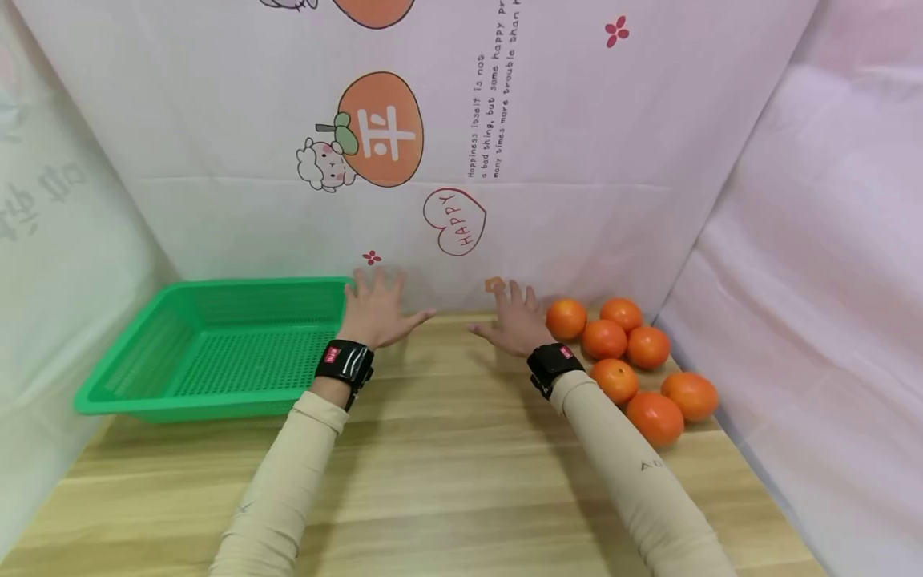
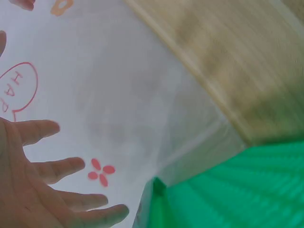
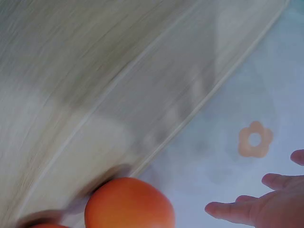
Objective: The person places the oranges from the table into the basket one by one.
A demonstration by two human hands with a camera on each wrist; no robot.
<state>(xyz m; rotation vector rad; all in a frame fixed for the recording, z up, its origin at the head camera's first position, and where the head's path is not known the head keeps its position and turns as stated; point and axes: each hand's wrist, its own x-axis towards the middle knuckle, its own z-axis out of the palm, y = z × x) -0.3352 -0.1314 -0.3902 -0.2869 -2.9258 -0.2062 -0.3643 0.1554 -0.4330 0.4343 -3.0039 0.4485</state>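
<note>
My left hand [image 1: 375,311] hovers with spread, straight fingers beside the right end of a green plastic basket [image 1: 216,407]. Nothing is in its palm, and the left wrist view shows the same bare hand [image 2: 42,185] near the basket's green wall [image 2: 223,190]. My right hand [image 1: 517,322] is held out, fingers extended and holding nothing, just left of several orange round fruits [image 1: 604,339], which look like tangerines or persimmons. One orange fruit [image 3: 130,204] lies close to the right hand [image 3: 275,204] in the right wrist view, apart from its fingers.
A wood-grain table [image 1: 433,481] lies under both arms. White printed cloth [image 1: 562,160] rises along its back edge, and more cloth hangs at the left and right sides. The basket stands at the back left, the fruits at the back right.
</note>
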